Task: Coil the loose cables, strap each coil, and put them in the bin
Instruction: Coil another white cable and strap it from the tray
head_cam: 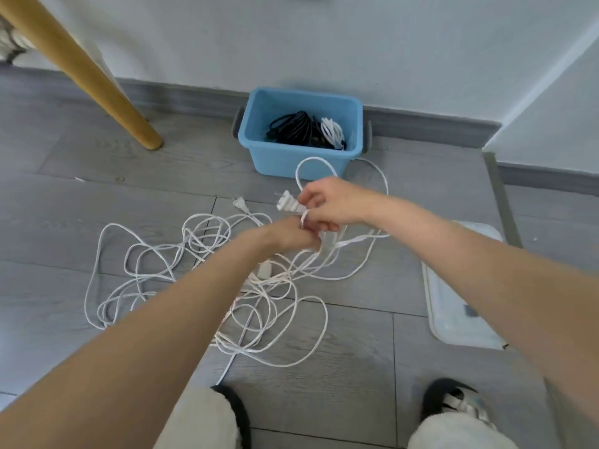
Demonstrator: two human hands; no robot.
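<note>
Coiling is the step in hand. My right hand (327, 202) is closed around the plug end (289, 204) of a white cable (207, 277), with a loop standing up above the fist, and my left hand (291, 236) is closed just below it, gathering several strands into a bunch. The two hands touch. Most of that white cable lies loose and tangled on the floor (97, 196) between my knees and the blue bin (301, 131), and a second plug (240, 204) rests on the floor just left of my hands.

Judging by the mess, the next move calls for drawing slack out of the heap loop by loop without tightening a knot; the strands cross each other many times, so I expect snags. I see no strap, so I cannot tell where one is.

The bin stands against the wall, already holding black coils (291, 128) and a white coil (332, 132). A clear lid (460, 306) lies on the floor to my right, near the tangle, and a wooden leg (94, 79) stands well to the left. Nothing blocks the bin.
</note>
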